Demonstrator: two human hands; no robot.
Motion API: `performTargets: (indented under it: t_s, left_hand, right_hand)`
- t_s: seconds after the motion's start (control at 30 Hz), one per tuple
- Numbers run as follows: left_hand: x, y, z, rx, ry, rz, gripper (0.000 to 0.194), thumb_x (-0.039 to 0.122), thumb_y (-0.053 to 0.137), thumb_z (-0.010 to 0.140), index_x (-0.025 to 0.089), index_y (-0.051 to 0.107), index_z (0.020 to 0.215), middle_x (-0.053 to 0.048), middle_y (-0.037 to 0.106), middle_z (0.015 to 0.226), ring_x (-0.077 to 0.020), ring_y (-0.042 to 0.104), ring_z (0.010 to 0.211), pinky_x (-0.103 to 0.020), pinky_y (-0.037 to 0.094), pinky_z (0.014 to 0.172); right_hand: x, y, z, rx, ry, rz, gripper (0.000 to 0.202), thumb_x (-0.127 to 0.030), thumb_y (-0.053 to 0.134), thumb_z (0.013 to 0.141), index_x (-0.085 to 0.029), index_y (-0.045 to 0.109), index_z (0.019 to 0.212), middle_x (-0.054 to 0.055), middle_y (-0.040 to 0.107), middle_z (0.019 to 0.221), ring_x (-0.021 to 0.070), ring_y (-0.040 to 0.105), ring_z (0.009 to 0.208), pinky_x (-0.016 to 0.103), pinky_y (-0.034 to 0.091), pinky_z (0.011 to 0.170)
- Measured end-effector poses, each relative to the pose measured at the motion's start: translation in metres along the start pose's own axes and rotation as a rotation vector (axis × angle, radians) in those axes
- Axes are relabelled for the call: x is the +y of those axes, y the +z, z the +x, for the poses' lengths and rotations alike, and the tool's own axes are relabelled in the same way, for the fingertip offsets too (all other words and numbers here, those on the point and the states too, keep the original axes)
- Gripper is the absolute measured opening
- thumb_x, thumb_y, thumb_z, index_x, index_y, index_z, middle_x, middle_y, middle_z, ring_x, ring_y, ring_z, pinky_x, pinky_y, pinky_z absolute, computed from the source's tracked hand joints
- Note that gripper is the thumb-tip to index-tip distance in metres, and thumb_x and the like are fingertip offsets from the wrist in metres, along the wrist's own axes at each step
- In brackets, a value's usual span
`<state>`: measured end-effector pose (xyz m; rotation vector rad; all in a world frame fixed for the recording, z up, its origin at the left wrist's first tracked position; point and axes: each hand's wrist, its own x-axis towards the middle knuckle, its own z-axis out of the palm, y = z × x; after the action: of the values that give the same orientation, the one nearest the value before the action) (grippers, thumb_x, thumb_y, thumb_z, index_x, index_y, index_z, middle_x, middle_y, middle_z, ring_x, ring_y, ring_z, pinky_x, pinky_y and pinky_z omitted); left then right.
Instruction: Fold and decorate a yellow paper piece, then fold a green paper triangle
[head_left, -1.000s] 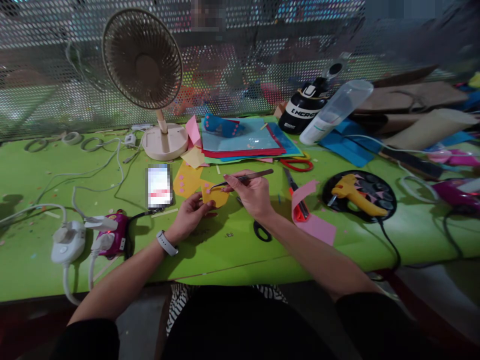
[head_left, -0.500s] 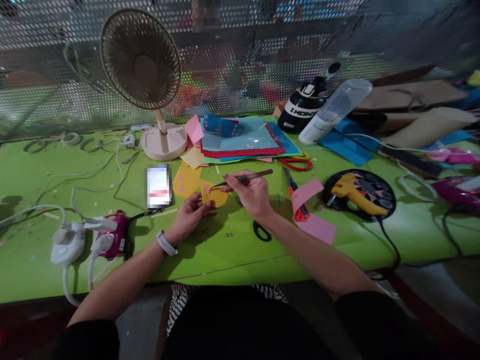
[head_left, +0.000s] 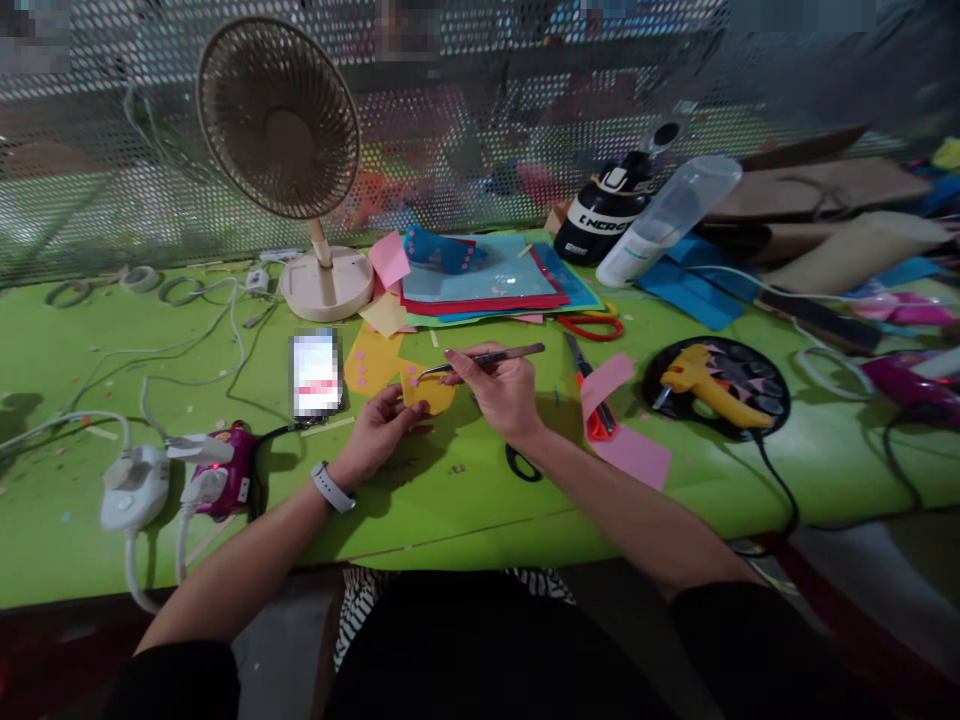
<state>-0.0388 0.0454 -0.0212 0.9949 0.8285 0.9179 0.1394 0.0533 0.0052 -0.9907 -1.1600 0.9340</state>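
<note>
My left hand pinches the lower left edge of a small yellow paper piece that carries small pink bits. Dark tweezers lie in the closed fingers of my right hand, and their tips touch or hover over a pink bit on that paper; I cannot tell which. Just behind, a second yellow piece with a column of pink bits lies on the green table. Black-handled scissors rest partly hidden under my right wrist.
A phone and power strips with cables lie left. A fan stands behind, beside stacked coloured sheets. To the right are a utility knife, pink paper, a yellow glue gun on a black tray and bottles.
The view has shifted very slightly. Both hands, the yellow paper and the tweezers keep nearly the same positions.
</note>
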Motion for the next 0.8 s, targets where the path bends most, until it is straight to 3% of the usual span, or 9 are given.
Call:
performTargets:
  t_s: [0.27, 0.57, 0.8]
  left_hand:
    - [0.0004, 0.0015, -0.0005, 0.008, -0.003, -0.013, 0.042, 0.035, 0.082, 0.071, 0.015, 0.063, 0.102, -0.002, 0.072, 0.087, -0.017, 0.069, 0.085, -0.031, 0.06, 0.077]
    - [0.0001, -0.0002, -0.0003, 0.01, -0.001, -0.014, 0.04, 0.033, 0.081, 0.072, 0.015, 0.063, 0.104, -0.003, 0.072, 0.09, -0.0173, 0.069, 0.086, -0.032, 0.06, 0.078]
    - [0.0014, 0.0016, -0.0013, -0.014, 0.011, 0.017, 0.039, 0.032, 0.079, 0.074, 0.015, 0.063, 0.106, -0.003, 0.072, 0.089, -0.0159, 0.068, 0.083, -0.031, 0.059, 0.077]
  right_hand:
    - [0.007, -0.0016, -0.0008, -0.038, -0.062, 0.012, 0.02, -0.037, 0.076, 0.076, -0.019, 0.07, 0.083, 0.001, 0.074, 0.07, 0.0158, 0.072, 0.062, 0.024, 0.06, 0.052]
    - [0.0043, -0.0056, 0.0017, 0.033, -0.087, 0.003, 0.019, -0.036, 0.078, 0.074, -0.02, 0.07, 0.081, 0.0, 0.073, 0.069, 0.017, 0.072, 0.059, 0.027, 0.06, 0.05]
    - [0.0101, -0.0066, 0.0046, -0.036, 0.078, 0.178, 0.021, -0.038, 0.078, 0.074, -0.02, 0.069, 0.081, 0.0, 0.074, 0.07, 0.0166, 0.071, 0.058, 0.029, 0.062, 0.055]
